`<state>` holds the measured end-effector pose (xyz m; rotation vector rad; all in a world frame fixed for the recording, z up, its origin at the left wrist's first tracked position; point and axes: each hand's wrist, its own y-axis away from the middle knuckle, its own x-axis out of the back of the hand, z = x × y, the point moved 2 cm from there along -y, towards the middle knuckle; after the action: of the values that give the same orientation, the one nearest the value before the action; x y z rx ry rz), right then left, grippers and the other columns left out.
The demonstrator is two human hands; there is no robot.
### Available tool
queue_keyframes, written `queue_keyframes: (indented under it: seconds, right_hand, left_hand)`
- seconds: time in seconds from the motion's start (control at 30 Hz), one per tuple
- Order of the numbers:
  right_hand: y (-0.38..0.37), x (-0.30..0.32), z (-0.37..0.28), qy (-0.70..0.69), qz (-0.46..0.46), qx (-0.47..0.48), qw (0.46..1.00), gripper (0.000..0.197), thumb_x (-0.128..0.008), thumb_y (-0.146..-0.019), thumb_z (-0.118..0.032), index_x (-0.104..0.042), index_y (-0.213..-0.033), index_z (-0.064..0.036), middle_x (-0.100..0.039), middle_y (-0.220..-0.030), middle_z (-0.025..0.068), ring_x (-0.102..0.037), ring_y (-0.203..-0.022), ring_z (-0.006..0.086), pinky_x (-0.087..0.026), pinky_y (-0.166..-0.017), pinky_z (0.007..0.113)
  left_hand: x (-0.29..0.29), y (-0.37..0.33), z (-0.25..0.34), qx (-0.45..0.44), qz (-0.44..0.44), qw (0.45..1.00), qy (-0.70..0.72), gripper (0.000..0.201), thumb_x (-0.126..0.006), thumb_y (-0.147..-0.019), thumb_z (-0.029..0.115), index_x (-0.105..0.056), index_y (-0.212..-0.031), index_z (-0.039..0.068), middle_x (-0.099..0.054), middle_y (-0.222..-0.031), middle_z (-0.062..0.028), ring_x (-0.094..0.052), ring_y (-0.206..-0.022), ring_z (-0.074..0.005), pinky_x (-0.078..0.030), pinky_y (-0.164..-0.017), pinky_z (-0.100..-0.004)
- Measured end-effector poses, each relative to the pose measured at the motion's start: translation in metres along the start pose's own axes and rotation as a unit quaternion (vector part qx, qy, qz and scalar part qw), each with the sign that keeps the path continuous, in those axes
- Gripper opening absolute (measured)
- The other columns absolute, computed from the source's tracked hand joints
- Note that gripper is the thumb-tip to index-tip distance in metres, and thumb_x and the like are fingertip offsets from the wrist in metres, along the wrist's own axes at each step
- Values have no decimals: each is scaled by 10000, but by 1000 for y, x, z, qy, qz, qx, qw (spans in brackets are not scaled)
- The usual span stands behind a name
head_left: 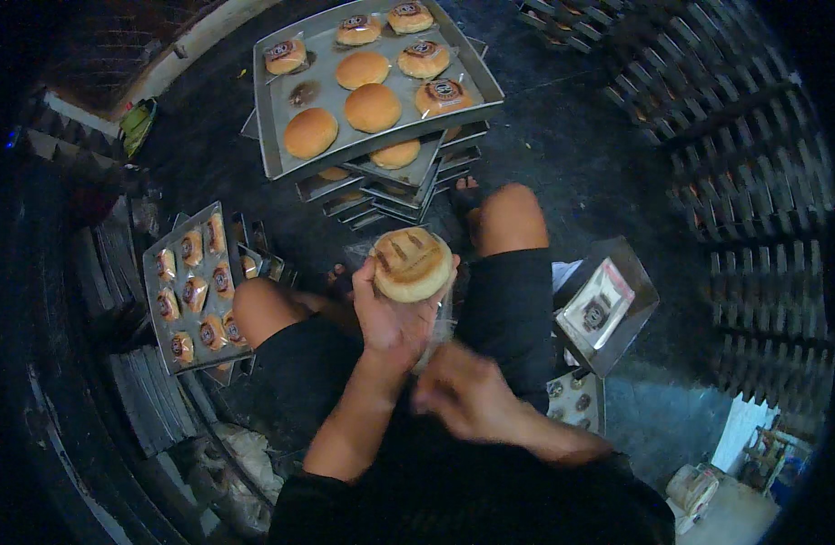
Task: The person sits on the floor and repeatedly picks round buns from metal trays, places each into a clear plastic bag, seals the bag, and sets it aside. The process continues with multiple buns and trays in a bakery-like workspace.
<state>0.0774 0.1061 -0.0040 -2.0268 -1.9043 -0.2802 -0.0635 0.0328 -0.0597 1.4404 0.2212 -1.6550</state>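
Observation:
My left hand [390, 313] grips a round bun [411, 263] from below, its pale underside with brown scorch marks turned up. Clear plastic [444, 318] hangs beside the bun, between it and my other hand. Below, my right hand [467, 391] is smeared by motion with its fingers bent; what it holds, if anything, does not show. In front of me a metal tray [322, 54] carries several golden buns, some bare like the near bun [373, 107] and some in clear printed wrappers, like the wrapped bun [424, 59].
That tray tops a stack of trays [390, 195]. At left, another tray [157, 350] holds several wrapped buns. A metal box [635, 309] with printed clear bags [599, 304] stands by my right knee, above a tray [597, 413]. Slatted dark racks [758, 191] line the right.

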Motion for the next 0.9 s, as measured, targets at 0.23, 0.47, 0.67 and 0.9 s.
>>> queue_keyframes:
  seconds: [0.23,0.47,0.67,0.9]
  right_hand:
    - [3,86,24,124,177,43,975,233,-827,-837,-31,-773,-1064,-16,-719,-1220,215,-693,-875,256,-548,-740,347]
    - [35,88,50,-1,382,-11,924,182,-725,-930,70,-768,-1105,40,-741,-1204,232,-716,-748,168,-575,-636,251]
    - [29,89,61,-113,454,-40,883,133,-682,-1005,17,-743,-1110,71,-733,-1172,213,-707,-733,155,-587,-638,255]
    - [26,91,59,-17,447,-52,893,140,-755,-990,-92,-757,-1040,38,-757,-927,117,-654,-650,98,-524,-572,218]
  left_hand:
    - [-28,31,-14,113,-20,993,7,730,-388,-1076,613,-469,-1541,56,-579,-1504,-166,-596,-1352,-375,-498,-1162,-502]
    - [41,8,-48,-70,-62,846,-526,414,-690,-1029,258,-657,-1387,54,-710,-1303,-125,-691,-1180,-288,-535,-1031,-376]
    - [-42,15,-45,-333,-177,707,-599,259,-795,-860,4,-763,-1115,25,-745,-1121,-134,-714,-1069,-283,-552,-941,-376]
    - [-33,15,-73,-401,-185,716,-541,121,-732,-899,-39,-665,-981,20,-706,-1018,-109,-674,-966,-251,-535,-899,-380]
